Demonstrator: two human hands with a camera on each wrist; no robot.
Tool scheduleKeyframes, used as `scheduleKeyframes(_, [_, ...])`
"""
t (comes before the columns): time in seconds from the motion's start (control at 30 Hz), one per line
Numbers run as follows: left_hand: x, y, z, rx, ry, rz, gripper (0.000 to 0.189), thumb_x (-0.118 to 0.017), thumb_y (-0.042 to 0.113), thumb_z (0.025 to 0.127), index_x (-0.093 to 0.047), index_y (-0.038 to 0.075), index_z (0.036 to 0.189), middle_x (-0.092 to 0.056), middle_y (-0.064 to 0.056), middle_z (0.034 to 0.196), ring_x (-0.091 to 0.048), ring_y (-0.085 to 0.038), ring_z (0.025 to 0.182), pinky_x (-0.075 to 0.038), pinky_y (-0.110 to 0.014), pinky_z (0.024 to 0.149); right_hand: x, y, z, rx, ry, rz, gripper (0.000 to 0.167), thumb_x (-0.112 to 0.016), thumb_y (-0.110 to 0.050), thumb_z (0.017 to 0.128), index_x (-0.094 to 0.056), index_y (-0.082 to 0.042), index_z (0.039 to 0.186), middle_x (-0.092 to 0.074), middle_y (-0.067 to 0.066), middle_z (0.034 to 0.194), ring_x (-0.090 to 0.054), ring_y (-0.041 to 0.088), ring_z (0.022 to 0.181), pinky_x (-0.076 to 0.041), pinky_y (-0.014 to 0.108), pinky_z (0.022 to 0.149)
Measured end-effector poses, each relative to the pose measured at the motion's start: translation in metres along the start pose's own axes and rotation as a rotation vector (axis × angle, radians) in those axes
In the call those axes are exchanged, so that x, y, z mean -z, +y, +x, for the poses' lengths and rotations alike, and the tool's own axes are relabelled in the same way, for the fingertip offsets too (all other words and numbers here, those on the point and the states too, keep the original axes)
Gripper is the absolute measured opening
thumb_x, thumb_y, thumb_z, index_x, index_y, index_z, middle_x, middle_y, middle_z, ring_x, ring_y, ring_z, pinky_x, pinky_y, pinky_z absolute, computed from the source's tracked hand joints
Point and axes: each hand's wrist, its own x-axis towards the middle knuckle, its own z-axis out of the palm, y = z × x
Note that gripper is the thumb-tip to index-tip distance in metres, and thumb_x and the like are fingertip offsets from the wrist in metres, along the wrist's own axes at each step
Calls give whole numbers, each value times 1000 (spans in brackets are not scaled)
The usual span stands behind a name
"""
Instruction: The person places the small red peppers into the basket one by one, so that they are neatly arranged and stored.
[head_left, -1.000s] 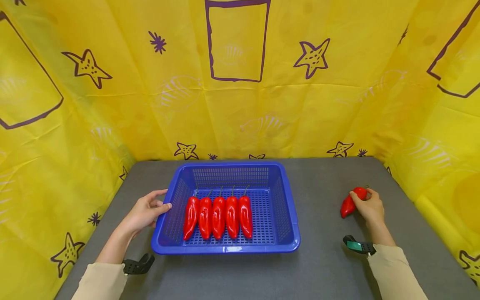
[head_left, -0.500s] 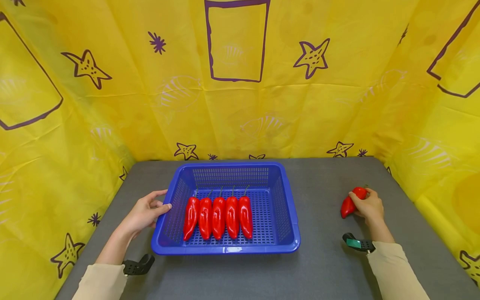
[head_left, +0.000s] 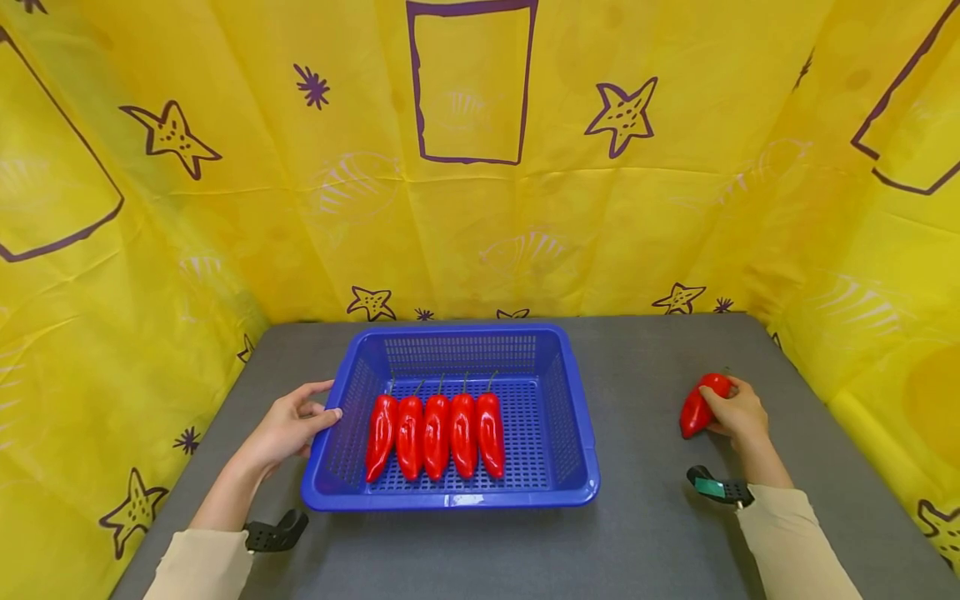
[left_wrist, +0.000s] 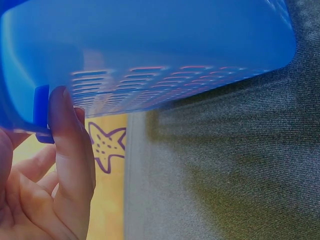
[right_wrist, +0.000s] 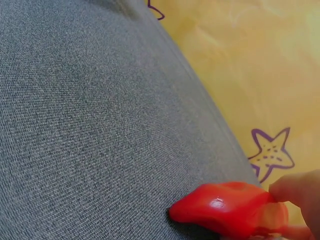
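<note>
My left hand (head_left: 288,427) grips the left rim of a blue plastic basket (head_left: 450,500), thumb over the top edge. In the left wrist view its fingers (left_wrist: 70,135) press the outer wall of the slotted basket (left_wrist: 175,40) from below the rim. Several glossy red chili peppers (head_left: 437,437) lie side by side in the basket, green stems toward the back. Far to the right, my right hand (head_left: 738,410) pinches another red pepper (head_left: 696,414) near its stem end. In the right wrist view this pepper (right_wrist: 220,207) points its tip toward the grey cloth.
A grey cloth-covered table (head_left: 637,533) lies under everything. Yellow curtains (head_left: 480,225) printed with starfish and fish hang along the back and both sides. Black straps (head_left: 720,487) sit at both wrists. The basket's right part shows bare mesh floor.
The right hand and its pepper have shifted very slightly, the pepper turning a little in the fingers. The left hand and basket have stayed in place.
</note>
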Motion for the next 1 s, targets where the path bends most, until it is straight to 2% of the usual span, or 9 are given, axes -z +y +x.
scheduleKeyframes(0.2, [0,0,0,2,2,10,67,-62,25,88,-27,7,142,-61,-15,92,-65,-23,68,-56,-41,60,0,-4,-1,7,-8,1,76,-48,-34,91,-11,8,143,-26,36,136,-45,51,109,-56,38,57])
scheduleKeyframes(0.33, [0,0,0,-1,2,12,67,-62,25,88,-27,7,142,-61,-16,92,-65,-23,68,-56,-42,60,-1,-7,-2,24,-3,-4,76,-47,-35,90,-12,6,143,-27,36,136,-49,49,105,-56,37,57])
scheduleKeyframes(0.5, [0,1,0,-4,2,9,67,-62,25,88,-27,7,142,-61,-16,93,-65,-23,68,-56,-42,60,-2,-11,-3,47,-7,-22,76,-48,-35,89,-13,6,143,-29,36,136,-60,33,85,-56,36,58])
scheduleKeyframes(0.63, [0,0,0,2,4,2,66,-62,23,88,-27,7,142,-61,-16,93,-65,-23,68,-56,-42,60,-3,-18,-5,64,-25,-15,76,-49,-35,90,-12,6,144,-28,36,137,-61,17,68,-57,35,59])
scheduleKeyframes(1.0, [-1,1,0,14,6,0,68,-62,25,88,-26,7,143,-60,-17,96,-65,-23,69,-56,-42,61,-6,-37,-10,137,-48,6,74,-50,-32,91,-12,5,144,-30,37,136,-61,9,66,-57,36,61])
